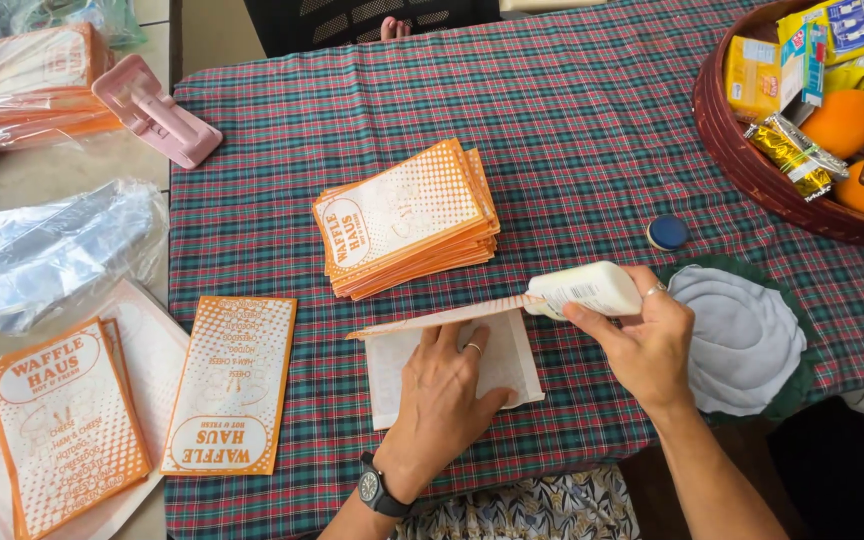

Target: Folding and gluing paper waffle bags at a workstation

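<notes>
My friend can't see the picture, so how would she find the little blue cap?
Start at the plaid tablecloth and go toward the big brown basket on its far right side. Just left of the basket, beyond the white glue bottle in the right hand, lies the blue cap. It is the only small round blue thing there.

A white paper bag (392, 372) with an orange-printed flap lies flat on the plaid cloth near the table's 6 o'clock edge, its flap lifted along the top. At its 2 o'clock corner a white plastic glue bottle (586, 288) lies tilted on its side, nozzle touching the flap's edge.
</notes>
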